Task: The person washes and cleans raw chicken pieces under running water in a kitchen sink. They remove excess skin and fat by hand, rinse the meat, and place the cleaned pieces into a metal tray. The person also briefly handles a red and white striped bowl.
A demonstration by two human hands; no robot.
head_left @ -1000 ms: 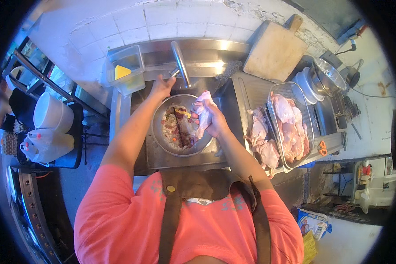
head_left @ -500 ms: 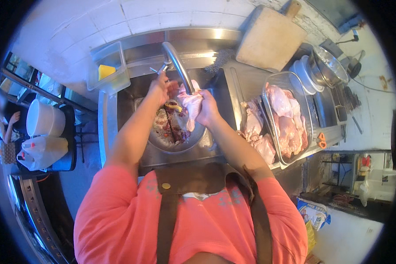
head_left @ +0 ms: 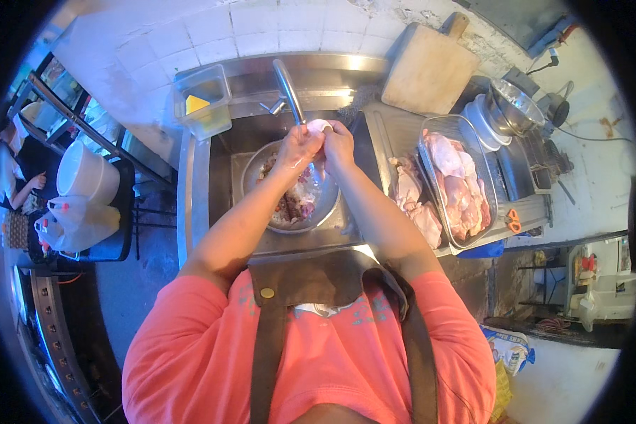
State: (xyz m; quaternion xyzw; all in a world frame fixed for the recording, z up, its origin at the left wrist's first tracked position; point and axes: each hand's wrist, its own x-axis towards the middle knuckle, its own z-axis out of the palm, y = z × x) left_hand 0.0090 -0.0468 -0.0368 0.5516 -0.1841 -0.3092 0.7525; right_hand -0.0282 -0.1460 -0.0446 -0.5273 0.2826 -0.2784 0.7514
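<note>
The work in hand appears, in my judgement, to be somewhere in the middle, with 1 piece being handled and many others lying near. The left hand (head_left: 300, 148) and the right hand (head_left: 339, 147) come together just at the mouth of the steel faucet (head_left: 287, 86), and between them they hold 1 pale piece of raw meat (head_left: 319, 126); the fingers are closed around it, so that only a small part shows above the grip. Whether water is running over it, I cannot tell with certainty. Below the grip, in the sink (head_left: 221, 180), stands a round metal bowl (head_left: 326, 206) with wet food scraps (head_left: 290, 203) in it. To the right of the grip, on the bench (head_left: 384, 134), is a wire basket (head_left: 424, 152), well filled with raw meat pieces (head_left: 465, 194), and more loose pieces (head_left: 418, 206) lie outside it, on the side nearer to the grip. Which of these 2 groups is finished and which is left, this view does not show; I can only say that the piece in the grip is not yet put down. Farther right, beyond the basket, the orange scissors (head_left: 514, 221) lie apart from the hands.
</note>
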